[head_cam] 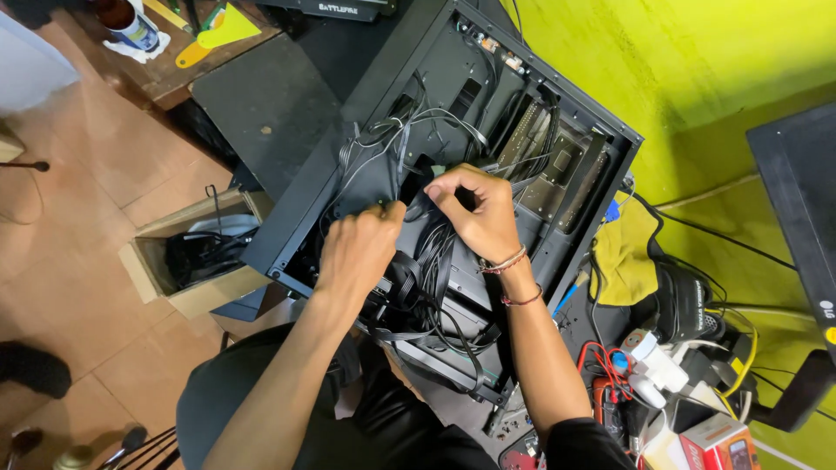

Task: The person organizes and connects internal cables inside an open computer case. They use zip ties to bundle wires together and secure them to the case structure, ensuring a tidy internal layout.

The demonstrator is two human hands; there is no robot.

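Observation:
A black open computer case (366, 96) lies on its side in front of me, full of loose black and grey cables (431, 270). My left hand (355, 248) grips a bunch of those cables at the case's middle, fingers curled. My right hand (475, 213) pinches a cable end just right of the left hand, thumb and forefinger together. String bracelets circle the right wrist. A circuit board area (557, 165) shows in the case's far right part.
A cardboard box (196, 257) with dark cables stands on the tiled floor at left. A yellow cloth (623, 252), a power strip with plugs (653, 365) and a red box (718, 444) crowd the right. A dark monitor edge (797, 200) is far right.

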